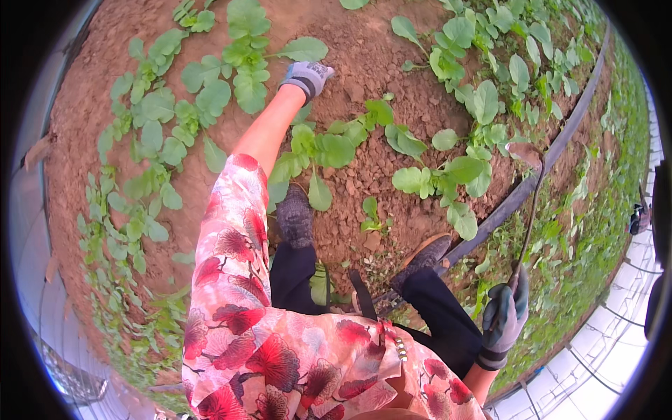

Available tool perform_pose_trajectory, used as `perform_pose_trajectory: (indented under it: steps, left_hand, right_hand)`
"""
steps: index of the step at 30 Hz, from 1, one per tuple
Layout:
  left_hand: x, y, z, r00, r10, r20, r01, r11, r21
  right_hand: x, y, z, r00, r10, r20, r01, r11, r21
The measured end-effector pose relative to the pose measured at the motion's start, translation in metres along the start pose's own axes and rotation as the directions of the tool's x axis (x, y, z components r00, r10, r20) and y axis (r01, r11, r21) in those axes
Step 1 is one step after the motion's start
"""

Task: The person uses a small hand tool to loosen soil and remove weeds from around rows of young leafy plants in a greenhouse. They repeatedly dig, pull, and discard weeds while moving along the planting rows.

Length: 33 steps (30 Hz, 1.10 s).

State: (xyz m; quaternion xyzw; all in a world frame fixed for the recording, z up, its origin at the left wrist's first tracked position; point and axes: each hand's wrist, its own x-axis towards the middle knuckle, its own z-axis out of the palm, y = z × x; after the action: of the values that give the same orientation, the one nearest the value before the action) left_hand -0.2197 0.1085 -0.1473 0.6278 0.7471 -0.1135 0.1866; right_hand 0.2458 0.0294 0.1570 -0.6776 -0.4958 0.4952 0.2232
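My left hand (306, 80), in a grey glove with a dark cuff, reaches out over the brown soil beside a broad green leaf (304, 49). Its fingers point down and away from me, so I cannot tell whether they hold anything. At the lower right, my right hand (506, 315), gloved in grey and blue, is closed on the handle of a hand hoe (529, 231). The hoe's metal blade (525, 153) is raised near the black hose. Young leafy plants (336, 149) grow between the two hands.
A black irrigation hose (491, 219) runs diagonally past my shoe (428, 256); my other shoe (295, 216) stands by the leaves. Rows of leafy plants (157, 105) grow at left, with more at upper right. Greenhouse sheeting (31, 173) borders the left.
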Motion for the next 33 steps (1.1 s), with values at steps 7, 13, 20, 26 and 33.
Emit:
perform_pose_trajectory:
  steps: [7,13,20,26,33]
  left_hand:
    - [-0.002,0.017,0.002,0.999,0.037,-0.005,-0.036,0.994,0.102]
    - [-0.110,0.122,-0.016,0.939,0.323,-0.121,-0.345,0.872,-0.347]
    - [-0.224,0.256,0.058,0.784,0.612,-0.103,-0.581,0.666,-0.468]
    - [-0.209,0.178,-0.005,0.933,0.338,-0.124,-0.342,0.722,-0.601]
    - [-0.226,0.053,0.010,0.749,-0.436,-0.499,0.103,0.821,-0.562]
  right_hand:
    - [-0.005,-0.004,0.001,0.999,-0.014,-0.047,0.017,0.998,0.066]
    - [-0.019,-0.005,-0.004,0.996,-0.034,-0.082,0.043,0.994,0.103]
    - [-0.032,-0.007,0.000,0.988,-0.145,0.048,0.142,0.988,0.059]
    - [-0.013,0.009,0.025,0.927,-0.229,0.298,0.236,0.972,0.014]
    - [0.044,0.034,0.176,0.840,-0.179,0.512,0.224,0.974,-0.028]
